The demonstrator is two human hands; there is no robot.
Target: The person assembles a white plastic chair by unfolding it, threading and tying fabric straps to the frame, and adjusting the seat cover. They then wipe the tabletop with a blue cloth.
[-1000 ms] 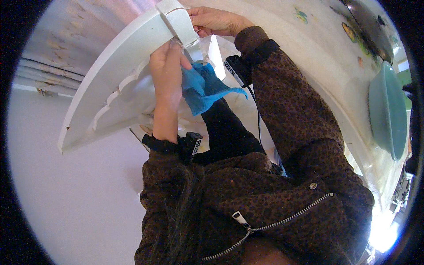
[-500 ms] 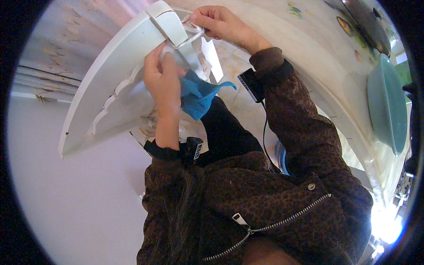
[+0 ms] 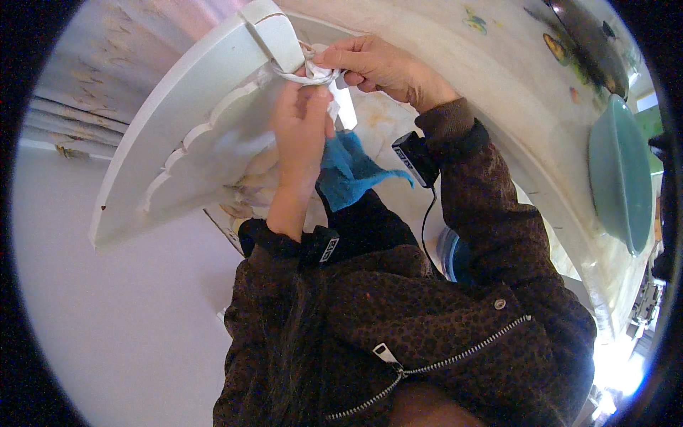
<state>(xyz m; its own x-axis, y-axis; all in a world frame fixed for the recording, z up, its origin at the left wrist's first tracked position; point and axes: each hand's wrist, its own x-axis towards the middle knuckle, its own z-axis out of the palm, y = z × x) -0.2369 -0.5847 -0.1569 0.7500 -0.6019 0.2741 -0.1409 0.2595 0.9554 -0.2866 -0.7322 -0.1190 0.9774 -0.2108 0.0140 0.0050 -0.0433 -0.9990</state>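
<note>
A white strip of cloth (image 3: 313, 78) is looped around the end post of a white chair back (image 3: 274, 35) and bunches up beside it. My right hand (image 3: 398, 71) is closed, pinching the strip between thumb and fingers just right of the post. Just below the loop, my left hand (image 3: 299, 132) is closed with its fingertips up against the strip. A blue cloth (image 3: 352, 171) hangs from my left hand, its corner trailing to the right. My left fingers partly hide how the strip and the blue cloth are gripped.
A table under a pale patterned cover (image 3: 441, 43) curves along the right side. On it stand a green basin (image 3: 619, 178) and a dark oblong object (image 3: 590, 43). A blue container (image 3: 449, 252) sits low beside my right sleeve. Patterned curtain (image 3: 92, 85) hangs at the upper left.
My right hand has come down and to the right, drawing the white strip with it. My left hand has shifted right, and the blue cloth has swung right and down with it.
</note>
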